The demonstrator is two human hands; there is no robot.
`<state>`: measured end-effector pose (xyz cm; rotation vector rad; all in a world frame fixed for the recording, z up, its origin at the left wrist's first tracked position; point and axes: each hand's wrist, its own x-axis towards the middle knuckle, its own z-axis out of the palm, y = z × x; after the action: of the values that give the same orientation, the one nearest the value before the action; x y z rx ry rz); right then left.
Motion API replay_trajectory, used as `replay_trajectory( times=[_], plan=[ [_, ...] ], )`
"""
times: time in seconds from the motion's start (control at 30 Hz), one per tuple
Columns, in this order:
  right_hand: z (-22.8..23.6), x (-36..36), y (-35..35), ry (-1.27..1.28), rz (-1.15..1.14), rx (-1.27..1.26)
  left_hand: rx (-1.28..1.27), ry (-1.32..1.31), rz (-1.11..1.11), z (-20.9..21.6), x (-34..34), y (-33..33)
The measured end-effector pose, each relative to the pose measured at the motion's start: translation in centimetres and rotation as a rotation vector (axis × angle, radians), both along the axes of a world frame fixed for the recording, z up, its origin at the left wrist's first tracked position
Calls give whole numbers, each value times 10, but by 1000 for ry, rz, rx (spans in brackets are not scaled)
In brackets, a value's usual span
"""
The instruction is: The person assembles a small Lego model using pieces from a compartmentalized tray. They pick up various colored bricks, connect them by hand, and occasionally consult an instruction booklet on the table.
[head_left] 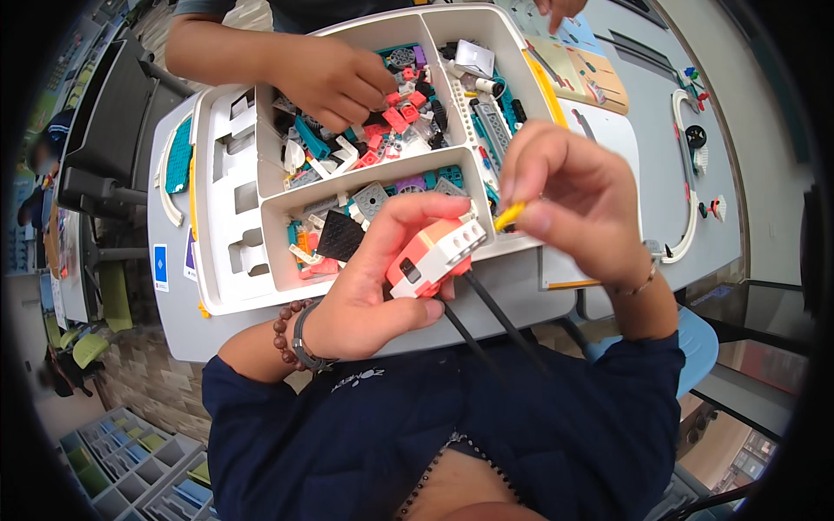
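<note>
My left hand (360, 300) is wrapped round a small coral and white building-brick assembly (434, 256), with two dark cables hanging from its lower side toward my chest. A white beam with holes sits along its right end. Just right of that beam, my right hand (573, 200) pinches a small yellow piece (508, 216) between thumb and fingertips; the piece is close to the beam, and whether they touch I cannot tell. Below both hands is the near side of a white sorting tray (365, 176). A black ridged piece (340, 236) lies by my left fingers.
Another person's hand (339, 87) reaches into the tray's upper compartment among coral, teal and white bricks. An open instruction booklet (599, 82) lies at the upper right. A white curved track (679, 174) with loose parts stands near the table's right edge. A blue chair (695, 347) is at lower right.
</note>
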<state>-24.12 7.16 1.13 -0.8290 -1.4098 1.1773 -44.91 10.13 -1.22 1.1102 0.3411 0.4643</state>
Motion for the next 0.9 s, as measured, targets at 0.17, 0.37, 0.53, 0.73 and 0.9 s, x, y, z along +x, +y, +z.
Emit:
replay_trajectory(
  times=[0.17, 0.37, 0.53, 0.73, 0.9],
  plan=[
    [-1, -10, -5, -151, -4, 157, -34, 8, -35, 0, -2, -3],
    [7, -8, -3, -334, -7, 267, 1, 11, -23, 1, -2, -4],
    [5, -5, 1, -387, -19, 262, 27, 56, -29, 1, -3, 1],
    [-5, -10, 2, -308, -46, 196, 25, 109, -30, 7, -1, 2],
    [-4, 1, 1, -337, 36, 186, 32, 143, -66, 5, -1, 4]
  ],
)
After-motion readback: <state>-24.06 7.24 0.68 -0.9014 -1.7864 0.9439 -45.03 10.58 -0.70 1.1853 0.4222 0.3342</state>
